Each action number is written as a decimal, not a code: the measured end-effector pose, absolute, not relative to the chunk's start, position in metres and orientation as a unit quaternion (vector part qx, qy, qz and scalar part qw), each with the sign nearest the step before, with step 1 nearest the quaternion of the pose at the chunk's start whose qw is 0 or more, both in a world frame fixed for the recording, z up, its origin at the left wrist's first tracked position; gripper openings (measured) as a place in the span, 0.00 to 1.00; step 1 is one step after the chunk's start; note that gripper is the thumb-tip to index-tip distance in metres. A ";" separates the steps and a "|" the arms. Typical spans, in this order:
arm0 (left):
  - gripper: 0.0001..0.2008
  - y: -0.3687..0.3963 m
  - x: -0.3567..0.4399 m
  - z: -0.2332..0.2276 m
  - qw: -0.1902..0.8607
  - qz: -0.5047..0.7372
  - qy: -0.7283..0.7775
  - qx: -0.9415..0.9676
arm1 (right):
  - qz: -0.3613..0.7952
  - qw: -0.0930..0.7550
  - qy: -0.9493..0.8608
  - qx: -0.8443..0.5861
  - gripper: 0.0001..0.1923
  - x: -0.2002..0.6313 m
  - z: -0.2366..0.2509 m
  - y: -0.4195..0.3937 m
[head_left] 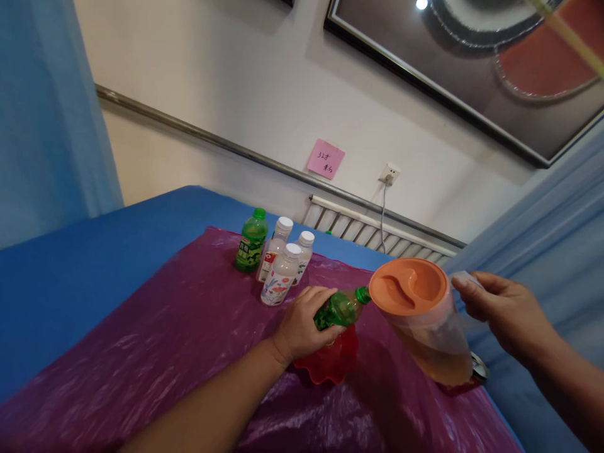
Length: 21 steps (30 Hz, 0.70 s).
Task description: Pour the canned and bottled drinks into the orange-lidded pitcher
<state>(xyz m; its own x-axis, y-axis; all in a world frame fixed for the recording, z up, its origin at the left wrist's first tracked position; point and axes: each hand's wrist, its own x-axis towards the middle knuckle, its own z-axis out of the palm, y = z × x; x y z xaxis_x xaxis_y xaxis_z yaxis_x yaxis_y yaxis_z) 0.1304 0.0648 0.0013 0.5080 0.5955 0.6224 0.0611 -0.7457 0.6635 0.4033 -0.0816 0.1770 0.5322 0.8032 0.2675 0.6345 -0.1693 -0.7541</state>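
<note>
1. Green bottle (340, 309), cap on, lies tilted in the left hand (302, 324); fingers wrapped shut around its body, neck pointing at the pitcher. It sits just above a red bowl (333, 362) on the purple plastic sheet (179, 340) covering the tabletop (70, 277).
2. Right hand (503, 311) is at the pitcher (427, 327): orange lid on, amber liquid inside, body tilted toward the bottle. Fingers curl at the handle side, with something white at the fingertips; looks like a closed grip on the handle, but the handle itself is hidden, so not certain.
3. Further back: a second green bottle (251, 240) and three white bottles (284, 267), standing upright and close together. Pink note (325, 158) on the wall.
4. Step, as I read it: bottle and pitcher being brought together over the bowl. Cap is on, so any pouring into the bottle needs it unscrewed first, with the bottle held upright and steady.
</note>
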 end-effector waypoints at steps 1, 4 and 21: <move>0.29 0.065 0.130 0.001 0.295 0.454 0.201 0.816 | 0.091 0.433 -0.474 -0.761 0.31 0.402 0.178 -0.081; 0.29 0.065 0.131 0.002 0.296 0.453 0.203 0.816 | 0.077 0.424 -0.477 -0.766 0.31 0.398 0.180 -0.080; 0.30 0.065 0.131 -0.003 0.294 0.452 0.206 0.816 | 0.135 0.440 -0.454 -0.763 0.31 0.407 0.178 -0.081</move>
<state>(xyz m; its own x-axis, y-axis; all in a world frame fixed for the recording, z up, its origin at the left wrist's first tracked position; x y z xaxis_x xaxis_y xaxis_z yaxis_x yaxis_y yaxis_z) 0.1307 0.0655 -0.0026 0.5058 0.6024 0.6175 0.0698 -0.7421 0.6667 0.4068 -0.0810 0.1778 0.5517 0.8113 0.1935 0.5737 -0.2008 -0.7941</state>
